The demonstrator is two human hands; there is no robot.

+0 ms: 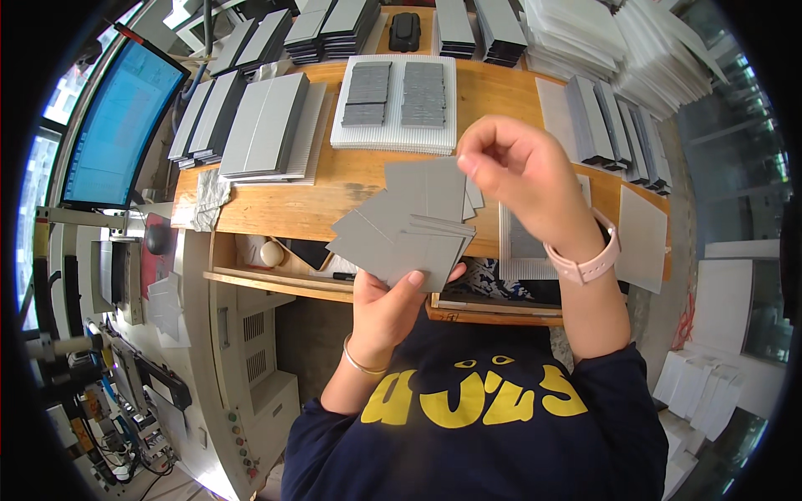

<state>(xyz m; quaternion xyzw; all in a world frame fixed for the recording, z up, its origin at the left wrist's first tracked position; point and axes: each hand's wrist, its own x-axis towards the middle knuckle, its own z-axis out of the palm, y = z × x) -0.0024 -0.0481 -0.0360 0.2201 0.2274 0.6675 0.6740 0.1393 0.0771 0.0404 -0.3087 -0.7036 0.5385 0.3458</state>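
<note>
My left hand [388,309] is closed round the lower end of a fan of thin grey rectangular sheets [401,230], thumb on top. The sheets spread at several angles, some overlapping toward the right. My right hand [518,171] is raised at the fan's upper right, its fingers curled in and thumb tip beside the corner of the top sheet. Whether a sheet is between those fingers is hidden. Beyond the hands, two rows of small grey pieces [368,92] lie on a stack of white corrugated plastic boards [393,142].
Stacks of long grey sheets [263,125] stand on the wooden table [342,171], left and back, with more at the right [601,125]. A black device [404,32] sits at the far edge. An open drawer [284,284] juts out below. A monitor [121,121] stands at left.
</note>
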